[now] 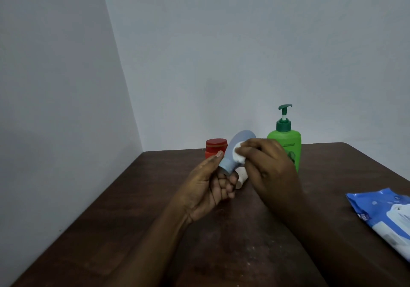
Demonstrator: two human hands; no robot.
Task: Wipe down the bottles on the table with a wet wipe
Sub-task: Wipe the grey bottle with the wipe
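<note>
While it is held tilted above the counter (133, 231), cap end down, the blue-grey bottle (235, 151) stands as item one: body leaning toward one o'clock, white cap (241, 179) at its lower end.

- Left hand (213, 189): fingers curled round the bottle's lower part, thumb laid up its side.
- Right hand (270, 164): fingertips pinching a bunched wet wipe (240, 154) and pressing it on the bottle's upper body.
- Item two, green pump bottle (288, 140): upright on the counter at two o'clock from the held bottle, partly behind the right hand.
- Item three, red jar (216, 146): upright at ten o'clock, lid on, near the back edge.
- Item four, blue wipes pack (381, 211): lying flat at four o'clock, well apart, by the right edge.

Risks, as judged:
- The grip sits low on a smooth body that is likely slick once wetted, so a firm rub could twist the bottle out of the left hand.
- A wide stroke of the right hand could knock over the tall pump bottle.
- The small wad may miss the far side unless the bottle is turned.
</note>
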